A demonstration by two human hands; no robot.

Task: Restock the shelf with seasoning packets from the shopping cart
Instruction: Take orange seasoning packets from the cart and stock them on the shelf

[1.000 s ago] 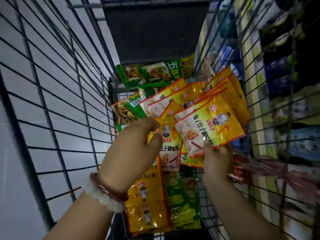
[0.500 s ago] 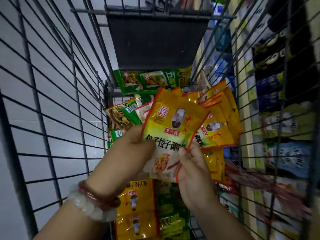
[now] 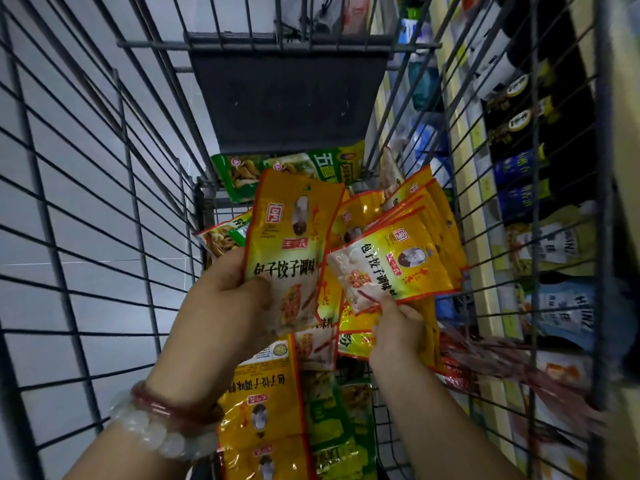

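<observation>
Packets (image 3: pixel 291 251) now split between hands

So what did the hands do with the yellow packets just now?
The left hand took one yellow packet off the bunch and now holds it upright by itself. The right hand keeps gripping the fanned bunch. The green packets stayed put in the cart.

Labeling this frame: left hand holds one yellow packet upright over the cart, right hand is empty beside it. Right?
Not quite. The right hand is not empty: in the head view it pinches a fanned stack of yellow packets at their lower edge. The rest stands: the left hand holds one yellow packet upright over the cart.
</observation>
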